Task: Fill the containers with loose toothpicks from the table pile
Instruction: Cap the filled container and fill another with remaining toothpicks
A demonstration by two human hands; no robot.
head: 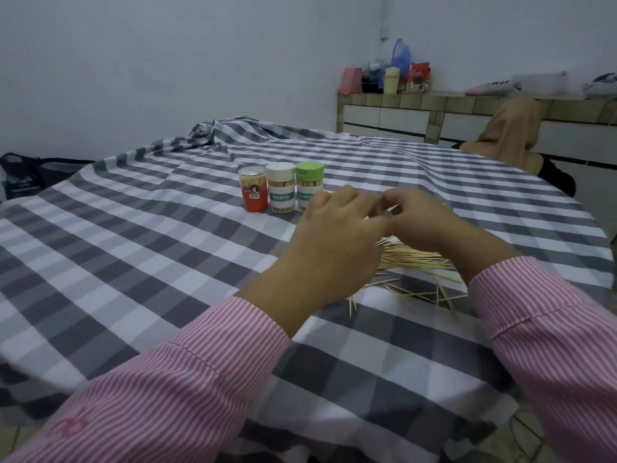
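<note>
Three toothpick containers stand in a row on the checked cloth: an orange one (253,190), a white-lidded one (281,187) and a green-lidded one (309,182). A pile of loose toothpicks (414,259) lies below my hands, with strays (417,295) nearer me. Both hands meet above the pile, just right of the containers. My left hand (334,225) has its fingers curled around a small object, mostly hidden, with a pale green edge (331,192) showing past the knuckles. My right hand (427,222) pinches a few toothpicks (395,207) against the left hand's fingertips.
The grey-and-white checked cloth (150,235) covers the whole table and bunches at the far edge (203,130). A person in tan cloth (510,135) sits at the far right. A tiled counter (417,101) with bags and bottles stands behind.
</note>
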